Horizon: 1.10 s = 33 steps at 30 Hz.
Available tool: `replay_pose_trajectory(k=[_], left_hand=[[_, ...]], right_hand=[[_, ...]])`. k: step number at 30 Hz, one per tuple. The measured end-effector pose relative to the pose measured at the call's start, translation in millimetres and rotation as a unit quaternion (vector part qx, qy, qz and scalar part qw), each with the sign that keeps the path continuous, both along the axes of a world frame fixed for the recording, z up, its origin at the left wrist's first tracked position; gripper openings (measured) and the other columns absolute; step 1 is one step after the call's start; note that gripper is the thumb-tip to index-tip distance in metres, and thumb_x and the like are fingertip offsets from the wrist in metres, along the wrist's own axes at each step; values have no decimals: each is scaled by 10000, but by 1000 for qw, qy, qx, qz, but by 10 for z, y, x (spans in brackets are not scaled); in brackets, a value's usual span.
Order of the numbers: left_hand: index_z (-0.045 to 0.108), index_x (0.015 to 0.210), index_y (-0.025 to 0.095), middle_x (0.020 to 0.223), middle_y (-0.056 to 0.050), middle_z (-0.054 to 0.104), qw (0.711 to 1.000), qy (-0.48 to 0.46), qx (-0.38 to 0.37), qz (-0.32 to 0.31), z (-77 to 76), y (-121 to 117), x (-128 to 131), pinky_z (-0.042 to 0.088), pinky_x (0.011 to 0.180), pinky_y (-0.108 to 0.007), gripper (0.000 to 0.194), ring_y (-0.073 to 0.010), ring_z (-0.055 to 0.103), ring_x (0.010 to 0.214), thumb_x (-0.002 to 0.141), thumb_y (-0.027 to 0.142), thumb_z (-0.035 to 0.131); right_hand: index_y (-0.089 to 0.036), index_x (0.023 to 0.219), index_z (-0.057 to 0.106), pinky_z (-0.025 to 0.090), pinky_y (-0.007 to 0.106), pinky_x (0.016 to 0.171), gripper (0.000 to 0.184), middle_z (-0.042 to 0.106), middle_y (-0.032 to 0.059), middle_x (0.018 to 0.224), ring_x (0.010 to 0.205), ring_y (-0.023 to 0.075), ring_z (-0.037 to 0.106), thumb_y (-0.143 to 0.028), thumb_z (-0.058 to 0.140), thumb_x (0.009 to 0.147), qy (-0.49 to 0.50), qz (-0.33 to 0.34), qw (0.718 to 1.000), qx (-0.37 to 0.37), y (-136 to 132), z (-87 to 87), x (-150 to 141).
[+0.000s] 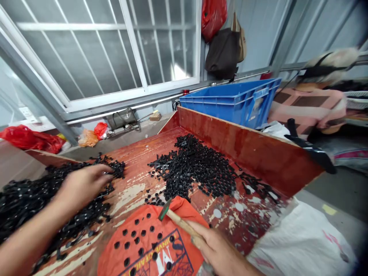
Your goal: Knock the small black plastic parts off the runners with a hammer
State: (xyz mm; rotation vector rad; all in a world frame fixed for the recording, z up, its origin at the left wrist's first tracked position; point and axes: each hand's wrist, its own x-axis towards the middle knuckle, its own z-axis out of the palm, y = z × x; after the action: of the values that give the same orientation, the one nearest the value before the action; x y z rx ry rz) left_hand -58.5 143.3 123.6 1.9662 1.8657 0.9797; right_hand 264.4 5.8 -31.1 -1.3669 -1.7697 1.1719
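My right hand is closed around the wooden handle of a small hammer with a narrow, green-edged head. The hammer lies low over an orange printed cloth, on which several small black round pieces are spread. My left hand reaches over a heap of black plastic parts on the left. Motion smears its fingers, so whether they grip a part does not show. Beyond the cloth lies a second heap of small black pieces, on the worn red board.
A red wooden side wall borders the board on the right, with a blue crate behind it. A white sack lies at lower right. Another person in a checked pink top sits at the right. Red plastic bags lie far left.
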Motion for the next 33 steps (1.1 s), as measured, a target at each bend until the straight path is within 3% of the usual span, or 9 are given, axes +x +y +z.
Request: replay_pose_trajectory(k=[5, 9, 14, 18, 22, 24, 26, 30, 33], left_hand=[[747, 768, 270, 847, -46, 766, 982, 20, -75, -172, -934, 693, 1327, 483, 814, -284, 233, -229, 679, 833, 611, 104, 703], [712, 791, 247, 823, -83, 731, 979, -7, -103, -175, -1297, 909, 1819, 464, 862, -339, 362, -272, 674, 901, 553, -17, 646], [633, 786, 239, 661, -21, 630, 969, -112, -152, -161, -1263, 976, 1715, 480, 736, -300, 279, -231, 663, 772, 587, 45, 657], [558, 995, 248, 676, 25, 608, 937, -227, -214, -158, -1080, 697, 1408, 461, 549, -255, 316, -162, 604, 554, 700, 293, 662], [516, 1159, 277, 810, 19, 638, 836, -441, -274, -180, -941, 156, 1075, 460, 571, -215, 497, -121, 614, 610, 724, 347, 746], [541, 1116, 273, 791, 34, 621, 777, -530, -286, -185, -915, -133, 922, 444, 563, -193, 474, -88, 575, 576, 718, 305, 796], [552, 1033, 260, 740, 52, 590, 753, -566, -281, -184, -908, -402, 784, 396, 505, -178, 399, -59, 499, 498, 728, 293, 806], [541, 959, 230, 750, 53, 568, 750, -592, -253, -151, -928, -842, 571, 372, 496, -186, 370, -39, 425, 472, 714, 264, 815], [563, 919, 209, 768, 40, 560, 804, -539, -228, -104, -960, -1096, 476, 397, 542, -193, 271, -59, 469, 538, 757, 279, 769]], right_hand=[[-404, 1286, 612, 496, 269, 690, 419, 753, -28, 918, 767, 211, 677, -292, 469, 909, -39, 43, 998, 26, 51, -17, 37], [-308, 1073, 665, 377, 204, 545, 280, 700, -39, 772, 620, 145, 599, -254, 501, 854, -87, 50, 994, 51, 83, -46, 28], [-278, 1016, 649, 310, 206, 519, 210, 643, -48, 734, 596, 115, 540, -263, 493, 875, -68, 50, 995, 56, 98, -108, 47], [-286, 1066, 663, 372, 216, 573, 257, 636, -39, 767, 661, 140, 565, -275, 461, 909, -34, 50, 997, 41, 83, -107, 64], [-344, 1241, 642, 419, 232, 635, 370, 653, -26, 840, 737, 158, 585, -276, 427, 947, 32, 32, 999, 0, 54, -124, 47], [-306, 1254, 649, 379, 223, 551, 368, 578, -25, 702, 624, 143, 529, -311, 429, 959, 58, 13, 997, -48, 44, -184, 40], [-247, 1299, 621, 290, 216, 465, 400, 438, -48, 584, 503, 119, 408, -377, 424, 976, 96, 1, 990, -99, 43, -266, 43], [-172, 1327, 569, 157, 215, 417, 513, 312, -80, 573, 469, 92, 250, -516, 490, 955, 164, -11, 977, -137, 71, -305, 29], [-180, 1219, 612, 201, 202, 411, 481, 367, -77, 580, 461, 84, 297, -551, 542, 922, 171, -5, 977, -128, 95, -118, -99]])
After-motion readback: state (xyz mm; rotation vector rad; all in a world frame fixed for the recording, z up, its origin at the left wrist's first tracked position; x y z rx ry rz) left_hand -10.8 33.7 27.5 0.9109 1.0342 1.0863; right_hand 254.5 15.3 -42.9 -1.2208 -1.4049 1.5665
